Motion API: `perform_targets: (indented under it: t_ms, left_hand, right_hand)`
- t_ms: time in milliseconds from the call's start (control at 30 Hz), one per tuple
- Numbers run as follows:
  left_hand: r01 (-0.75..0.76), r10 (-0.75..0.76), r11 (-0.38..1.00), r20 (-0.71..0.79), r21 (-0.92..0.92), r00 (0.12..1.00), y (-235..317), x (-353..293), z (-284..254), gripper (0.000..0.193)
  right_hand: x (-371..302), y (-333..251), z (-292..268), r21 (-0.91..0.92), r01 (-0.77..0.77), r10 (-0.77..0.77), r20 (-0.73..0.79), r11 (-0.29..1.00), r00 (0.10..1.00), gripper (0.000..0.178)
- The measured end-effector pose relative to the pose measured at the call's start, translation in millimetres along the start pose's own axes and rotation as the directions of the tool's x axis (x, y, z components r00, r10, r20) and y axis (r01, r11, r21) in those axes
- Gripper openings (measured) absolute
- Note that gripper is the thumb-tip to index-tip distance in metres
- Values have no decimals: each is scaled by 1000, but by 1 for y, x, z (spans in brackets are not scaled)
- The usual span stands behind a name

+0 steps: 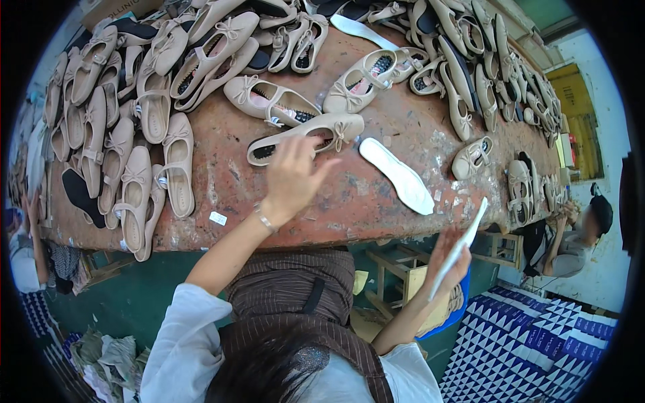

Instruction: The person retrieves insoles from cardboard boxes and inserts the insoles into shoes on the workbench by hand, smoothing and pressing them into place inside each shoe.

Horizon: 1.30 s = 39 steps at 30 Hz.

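My left hand [294, 176] reaches over a beige bow-trimmed flat shoe [342, 127] near the middle of the table, fingers apart. Its fingertips overlap the shoe's opening; whether they touch it I cannot tell. Off the table's front edge, my right hand [451, 263] grips a thin white insole [463, 243], seen nearly edge-on. Another white insole [398, 176] lies flat on the table between my hands. Just beyond the left hand rest two more beige shoes, one strapped shoe [259, 94] and one with a dark patterned inside [349, 91].
Heaps of beige shoes [158, 101] crowd the table's left and far sides, with more shoes [463, 74] at right. A further white insole [363, 30] lies at the back. Below stand a wooden stool [396, 272] and blue-and-white patterned boxes [524, 336]. Other people sit at both sides.
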<state>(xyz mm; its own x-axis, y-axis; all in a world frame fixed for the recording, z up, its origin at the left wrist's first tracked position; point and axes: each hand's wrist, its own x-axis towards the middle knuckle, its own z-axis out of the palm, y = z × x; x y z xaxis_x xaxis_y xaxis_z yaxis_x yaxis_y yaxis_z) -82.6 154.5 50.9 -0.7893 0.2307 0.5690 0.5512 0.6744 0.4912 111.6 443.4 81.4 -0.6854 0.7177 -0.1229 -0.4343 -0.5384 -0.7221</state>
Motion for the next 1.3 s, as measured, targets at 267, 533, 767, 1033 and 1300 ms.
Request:
perform_targets:
  t_ms: [267,533,767,1033,1300]
  left_hand:
    - [9,17,992,203,-125,979,-54,-32,-41,7]
    - [257,-249,967,240,0,938,-43,-115,-136,19]
    - [692,-686,722,141,13,713,-52,-132,-115,68]
    - [725,-677,639,259,-257,689,-63,-145,-121,86]
    - [740,-702,598,244,-309,669,-67,-144,-119,79]
  right_hand:
    - [-18,71,67,-106,-343,355,415,933,838,63]
    - [-47,90,106,-529,840,464,777,118,425,41]
    - [-58,148,130,-324,925,451,868,200,207,24]
    - [-80,206,145,-393,809,432,881,436,195,18]
    - [-90,227,145,-442,761,483,854,475,195,14]
